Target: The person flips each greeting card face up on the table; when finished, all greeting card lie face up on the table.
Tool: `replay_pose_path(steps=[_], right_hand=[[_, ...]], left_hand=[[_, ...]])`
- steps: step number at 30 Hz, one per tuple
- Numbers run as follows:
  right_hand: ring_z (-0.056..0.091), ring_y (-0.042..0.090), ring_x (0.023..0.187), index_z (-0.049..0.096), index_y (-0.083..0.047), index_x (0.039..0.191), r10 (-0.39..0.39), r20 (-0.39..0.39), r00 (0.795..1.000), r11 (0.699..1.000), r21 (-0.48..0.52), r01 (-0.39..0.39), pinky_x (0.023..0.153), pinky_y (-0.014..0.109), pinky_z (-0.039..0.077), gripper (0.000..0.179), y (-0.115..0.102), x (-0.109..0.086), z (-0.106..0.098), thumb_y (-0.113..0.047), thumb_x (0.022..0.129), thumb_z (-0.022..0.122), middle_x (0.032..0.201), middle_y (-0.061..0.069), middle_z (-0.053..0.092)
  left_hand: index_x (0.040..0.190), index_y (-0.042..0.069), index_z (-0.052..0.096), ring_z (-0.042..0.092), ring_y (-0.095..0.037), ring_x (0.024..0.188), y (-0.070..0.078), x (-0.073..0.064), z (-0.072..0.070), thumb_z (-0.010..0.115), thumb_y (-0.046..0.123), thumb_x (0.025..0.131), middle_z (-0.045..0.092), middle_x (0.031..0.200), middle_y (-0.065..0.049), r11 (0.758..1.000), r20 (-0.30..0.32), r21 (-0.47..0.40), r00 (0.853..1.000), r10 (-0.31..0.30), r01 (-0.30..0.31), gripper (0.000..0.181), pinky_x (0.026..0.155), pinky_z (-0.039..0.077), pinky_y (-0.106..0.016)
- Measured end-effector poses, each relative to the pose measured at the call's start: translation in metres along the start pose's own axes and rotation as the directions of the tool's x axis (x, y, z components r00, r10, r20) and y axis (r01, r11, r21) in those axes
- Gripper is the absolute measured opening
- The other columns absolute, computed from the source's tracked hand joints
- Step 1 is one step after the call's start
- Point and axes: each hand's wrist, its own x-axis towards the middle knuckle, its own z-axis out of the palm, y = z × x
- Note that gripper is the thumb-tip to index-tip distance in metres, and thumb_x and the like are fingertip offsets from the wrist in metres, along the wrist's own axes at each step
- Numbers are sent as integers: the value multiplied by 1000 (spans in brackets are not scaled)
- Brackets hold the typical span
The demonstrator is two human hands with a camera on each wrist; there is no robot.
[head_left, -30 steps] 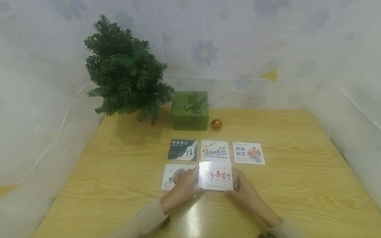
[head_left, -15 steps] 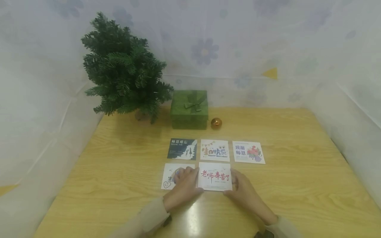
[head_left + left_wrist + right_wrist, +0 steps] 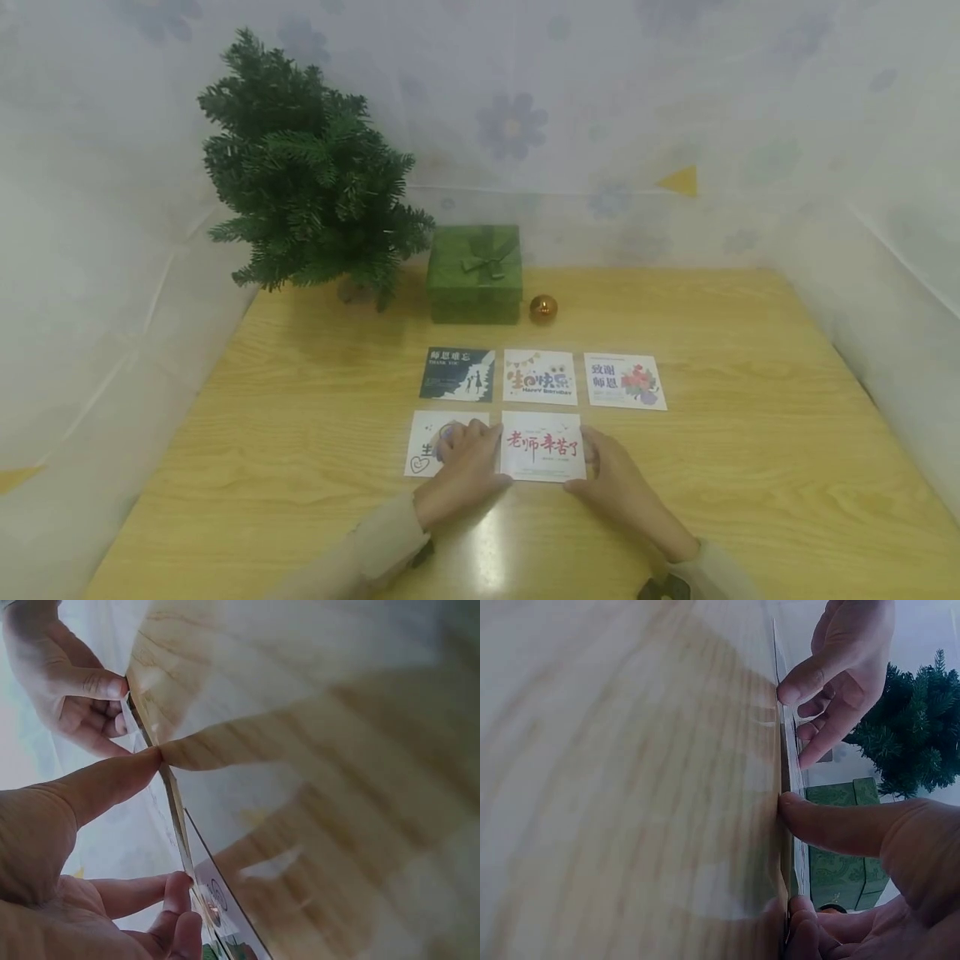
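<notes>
A white greeting card with red Chinese lettering (image 3: 542, 447) lies at the front of a group of cards in the head view. My left hand (image 3: 468, 467) holds its left side, thumb at the near corner and fingers farther up. The right hand (image 3: 622, 483) grips the opposite side in the same way. Seen edge-on in the right wrist view, the card (image 3: 801, 862) is close over the tabletop, with a thumb and fingertips at its edges. Partly hidden behind my left hand is another white card with a heart drawing (image 3: 418, 446).
Behind stand a dark blue card (image 3: 450, 379), a birthday card (image 3: 538, 367) and a floral card (image 3: 626, 383), in a row on the wooden table (image 3: 750, 467). Farther back are a green gift box (image 3: 474, 292), a copper-coloured ball (image 3: 543, 308) and a small artificial fir tree (image 3: 307, 175).
The held card has come down slightly and lies flatter; the glare on its lettering is gone. Both hands keep their hold at its sides. The head view has shifted a little.
</notes>
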Motion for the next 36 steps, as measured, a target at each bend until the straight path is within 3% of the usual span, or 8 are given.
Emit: replay_pose_path(steps=[10,26,36], right_hand=[[44,48,122,37,16,135,22,19,1000,999,-37,-21,104,57,33,81,0,-1,0,-5,69,80,130,34,47],[49,45,115,38,16,135,11,7,1000,999,-48,-10,102,56,37,81,1,-2,2,-5,68,80,124,31,51],[56,29,97,40,13,136,30,6,1000,998,-46,-29,87,47,49,81,-2,-3,0,-8,69,80,110,18,57]], left_hand=[[138,-3,43,32,-30,94,-1,-3,-2,71,21,75,46,104,-12,1000,54,10,998,12,-13,73,92,21,-57],[133,-2,48,34,-28,91,2,-5,-3,72,22,76,48,101,-11,999,50,48,999,1,-3,67,87,27,-54],[133,-2,48,36,-28,93,1,-4,-3,72,23,77,50,104,-12,998,54,54,999,8,-11,67,88,28,-55]])
